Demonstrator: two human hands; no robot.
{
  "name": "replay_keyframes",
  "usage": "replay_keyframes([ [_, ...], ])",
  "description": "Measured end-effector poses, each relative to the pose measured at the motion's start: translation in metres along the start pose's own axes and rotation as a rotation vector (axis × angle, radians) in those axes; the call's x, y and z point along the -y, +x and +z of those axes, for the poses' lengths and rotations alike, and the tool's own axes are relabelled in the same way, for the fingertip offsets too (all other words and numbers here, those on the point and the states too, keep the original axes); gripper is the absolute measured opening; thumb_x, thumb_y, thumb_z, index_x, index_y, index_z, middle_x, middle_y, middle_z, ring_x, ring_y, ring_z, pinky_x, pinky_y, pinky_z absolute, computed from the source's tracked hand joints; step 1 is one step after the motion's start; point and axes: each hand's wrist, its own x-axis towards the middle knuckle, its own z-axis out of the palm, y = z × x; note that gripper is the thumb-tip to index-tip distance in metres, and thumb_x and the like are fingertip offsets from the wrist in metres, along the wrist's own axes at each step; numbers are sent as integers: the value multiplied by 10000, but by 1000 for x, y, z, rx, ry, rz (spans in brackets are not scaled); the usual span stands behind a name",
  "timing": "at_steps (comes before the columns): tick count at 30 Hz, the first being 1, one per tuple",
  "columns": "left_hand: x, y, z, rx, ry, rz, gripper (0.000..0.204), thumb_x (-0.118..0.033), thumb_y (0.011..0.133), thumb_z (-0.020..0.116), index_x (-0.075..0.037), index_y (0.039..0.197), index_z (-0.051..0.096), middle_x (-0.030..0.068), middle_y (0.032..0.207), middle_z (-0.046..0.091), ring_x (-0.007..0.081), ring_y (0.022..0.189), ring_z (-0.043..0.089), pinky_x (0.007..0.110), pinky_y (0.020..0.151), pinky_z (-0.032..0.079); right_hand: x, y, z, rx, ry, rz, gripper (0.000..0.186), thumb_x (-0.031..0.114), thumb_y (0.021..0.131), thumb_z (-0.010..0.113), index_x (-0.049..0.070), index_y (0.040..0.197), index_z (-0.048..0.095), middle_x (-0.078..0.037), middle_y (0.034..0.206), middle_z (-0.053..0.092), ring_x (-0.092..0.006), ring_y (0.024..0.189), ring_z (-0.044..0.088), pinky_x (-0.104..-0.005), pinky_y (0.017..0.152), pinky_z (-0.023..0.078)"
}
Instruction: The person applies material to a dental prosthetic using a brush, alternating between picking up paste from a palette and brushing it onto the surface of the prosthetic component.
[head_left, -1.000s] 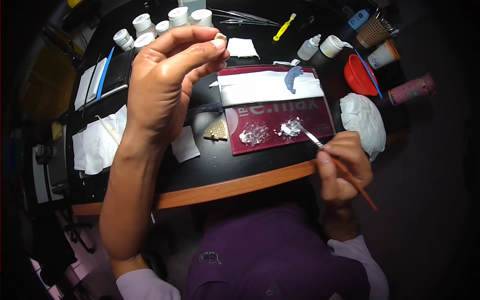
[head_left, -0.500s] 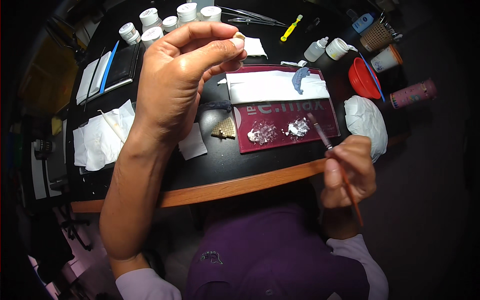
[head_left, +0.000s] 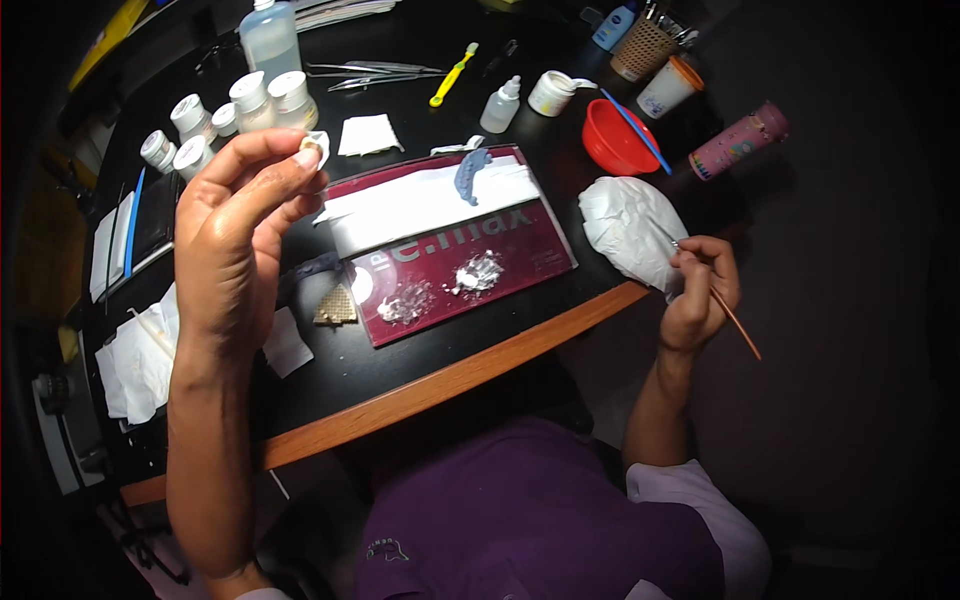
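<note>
My left hand (head_left: 232, 225) is raised over the left part of the table, pinching a small off-white, tooth-like piece (head_left: 315, 150) between thumb and fingertips. My right hand (head_left: 702, 290) grips a thin brush (head_left: 735, 325) with an orange-brown handle. The brush's tip end lies against or just over a crumpled white tissue pad (head_left: 628, 228) at the table's right edge; I cannot tell whether it touches. Between my hands is a dark red glass slab (head_left: 540, 250) bearing two white powdery heaps (head_left: 478, 272), a folded white tissue (head_left: 430, 212) and a blue-grey curved dental piece (head_left: 470, 178).
Several white-lidded jars (head_left: 250, 98) and a large clear bottle (head_left: 270, 45) stand at the back left. Tweezers (head_left: 375, 73), a yellow-handled tool (head_left: 455, 75) and a dropper bottle (head_left: 501, 105) are behind the slab. A red bowl (head_left: 612, 140) and pink tumbler (head_left: 740, 142) sit right.
The brush has gone from beside the powder heaps to the white tissue pad on the right. My left hand keeps its pinch on the small piece. The whole view has shifted and turned.
</note>
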Motion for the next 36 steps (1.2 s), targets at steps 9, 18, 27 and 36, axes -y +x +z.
replay_keyframes([
  [9,-11,1,-12,15,-85,30,230,-110,896,727,14,1088,699,94,982,717,167,909,687,314,870,504,67,-32,81,544,381,-139,154,5,800,616,-50,922,692,-129,804,679,-195,777,640,-289,726,498],
  [18,-24,-6,-3,100,-147,5,270,-96,928,684,18,1171,656,112,1076,697,158,934,679,272,864,517,79,-44,109,696,300,-280,163,7,624,692,42,782,708,-50,682,653,-191,616,593,-297,590,400],
  [27,-25,-14,1,-74,-113,-139,237,-55,885,648,5,1114,648,114,1047,664,151,867,630,255,801,494,78,-44,112,741,258,-220,225,-33,604,718,56,811,725,-39,691,661,-177,638,603,-295,611,399],
  [36,-27,-14,-1,-63,-107,-142,231,-58,885,645,3,1108,642,114,1039,657,149,860,625,256,808,494,80,-43,114,735,256,-217,225,-31,608,721,53,816,727,-42,688,670,-176,637,614,-295,617,404],
])
